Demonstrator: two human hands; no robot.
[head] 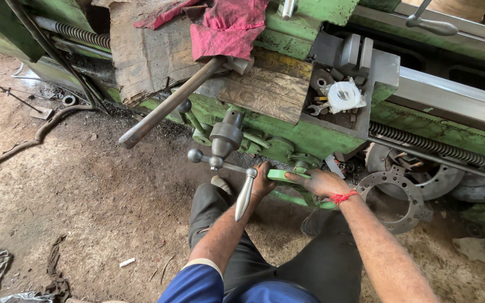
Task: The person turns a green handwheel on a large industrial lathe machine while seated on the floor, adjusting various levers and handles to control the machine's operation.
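The person is sitting or crouching close to the machine, dark trousers and blue sleeves showing at the bottom edge. Both forearms are reaching forward and up to a green handwheel low on the front of a green lathe.

The left hand is gripping the wheel's rim at its left end, fingers curled shut around it, just behind a polished steel handle that is hanging down in front of the wrist. The right hand, with a red thread at the wrist, is lying palm-down over the rim farther right, fingers wrapped over its top edge. The visible strip of rim is running left to right between the two hands, so both are equally near it, each already touching.

Just above, a grey ball-ended lever hub is sticking out. A long steel bar is slanting down to the left across a wooden block. Farther back, a red rag is draped on the machine. To the right, a metal flange ring is leaning near the dirt floor.
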